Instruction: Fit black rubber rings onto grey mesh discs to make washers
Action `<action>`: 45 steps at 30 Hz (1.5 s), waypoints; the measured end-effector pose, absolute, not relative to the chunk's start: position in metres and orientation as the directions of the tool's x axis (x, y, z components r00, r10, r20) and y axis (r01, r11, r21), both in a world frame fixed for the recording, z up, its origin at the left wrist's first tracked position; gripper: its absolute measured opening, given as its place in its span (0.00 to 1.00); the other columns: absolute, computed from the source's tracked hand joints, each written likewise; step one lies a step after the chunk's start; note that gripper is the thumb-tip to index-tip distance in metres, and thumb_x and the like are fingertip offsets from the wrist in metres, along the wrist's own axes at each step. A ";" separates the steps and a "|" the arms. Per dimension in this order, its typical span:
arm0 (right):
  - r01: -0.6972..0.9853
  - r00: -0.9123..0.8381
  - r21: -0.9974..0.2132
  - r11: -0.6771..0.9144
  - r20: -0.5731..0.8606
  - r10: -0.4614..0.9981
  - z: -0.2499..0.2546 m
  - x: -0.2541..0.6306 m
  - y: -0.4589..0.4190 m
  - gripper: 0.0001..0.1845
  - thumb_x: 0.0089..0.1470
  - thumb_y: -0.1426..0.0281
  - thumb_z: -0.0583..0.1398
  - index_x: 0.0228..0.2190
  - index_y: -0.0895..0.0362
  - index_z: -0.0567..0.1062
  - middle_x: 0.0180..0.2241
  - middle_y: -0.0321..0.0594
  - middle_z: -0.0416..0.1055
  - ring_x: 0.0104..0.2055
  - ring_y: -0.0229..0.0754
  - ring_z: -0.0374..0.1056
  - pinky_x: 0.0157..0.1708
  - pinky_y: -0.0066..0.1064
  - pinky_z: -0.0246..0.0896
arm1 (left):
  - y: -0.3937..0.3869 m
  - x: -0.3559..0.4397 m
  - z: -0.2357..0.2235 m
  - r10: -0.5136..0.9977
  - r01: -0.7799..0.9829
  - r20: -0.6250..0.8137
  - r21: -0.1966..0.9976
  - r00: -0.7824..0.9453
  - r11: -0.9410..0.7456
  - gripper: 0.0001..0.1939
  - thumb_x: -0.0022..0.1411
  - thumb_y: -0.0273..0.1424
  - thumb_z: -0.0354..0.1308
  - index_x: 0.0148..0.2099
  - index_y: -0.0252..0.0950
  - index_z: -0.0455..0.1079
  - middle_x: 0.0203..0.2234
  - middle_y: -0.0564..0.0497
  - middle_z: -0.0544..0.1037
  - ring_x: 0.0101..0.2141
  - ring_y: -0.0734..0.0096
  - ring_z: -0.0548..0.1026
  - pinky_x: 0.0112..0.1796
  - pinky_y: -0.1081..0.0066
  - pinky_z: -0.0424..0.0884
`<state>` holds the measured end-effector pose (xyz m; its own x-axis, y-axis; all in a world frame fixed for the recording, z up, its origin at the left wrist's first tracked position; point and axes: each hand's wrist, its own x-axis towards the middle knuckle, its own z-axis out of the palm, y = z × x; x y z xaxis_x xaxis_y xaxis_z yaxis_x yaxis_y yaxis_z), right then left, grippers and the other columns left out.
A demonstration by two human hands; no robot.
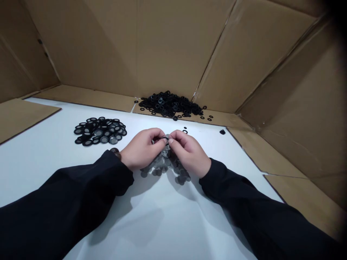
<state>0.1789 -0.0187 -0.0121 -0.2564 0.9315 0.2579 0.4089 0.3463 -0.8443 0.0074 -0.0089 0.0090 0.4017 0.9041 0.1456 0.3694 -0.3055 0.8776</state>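
Both hands meet near the middle of the view, thumbs and fingertips pinched on one small black rubber ring (166, 137). My left hand (145, 147) grips its left side, and my right hand (190, 151) grips its right side. Whether a disc sits inside the ring is hidden by the fingers. Beneath the hands lies a loose pile of small grey mesh discs (162, 168), partly covered by them. To the left is a heap of black rings with grey discs set in them (100, 132).
A large heap of black rings (170, 103) lies at the back on a cardboard strip, with several strays around it. A small black scrap (222, 132) lies to the right. Cardboard walls (168, 47) enclose the white table (130, 231) at the back and sides.
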 end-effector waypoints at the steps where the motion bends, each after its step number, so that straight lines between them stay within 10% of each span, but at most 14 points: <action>1: 0.426 -0.248 -0.830 0.360 0.275 0.929 -0.012 0.178 -0.019 0.09 0.60 0.65 0.53 0.30 0.56 0.66 0.23 0.31 0.59 0.25 0.34 0.54 0.26 0.28 0.52 | -0.009 0.008 0.009 0.908 0.369 0.151 0.878 0.391 -0.305 0.08 0.61 0.33 0.52 0.31 0.35 0.66 0.22 0.57 0.68 0.23 0.77 0.64 0.25 0.75 0.61; 45: 0.390 -0.210 -0.863 0.321 0.256 0.944 -0.014 0.175 -0.022 0.08 0.57 0.66 0.56 0.28 0.56 0.66 0.23 0.31 0.60 0.25 0.34 0.55 0.24 0.27 0.52 | -0.008 0.010 0.011 0.929 0.315 0.097 0.924 0.357 -0.218 0.08 0.59 0.34 0.54 0.33 0.35 0.67 0.20 0.57 0.67 0.21 0.78 0.63 0.22 0.76 0.59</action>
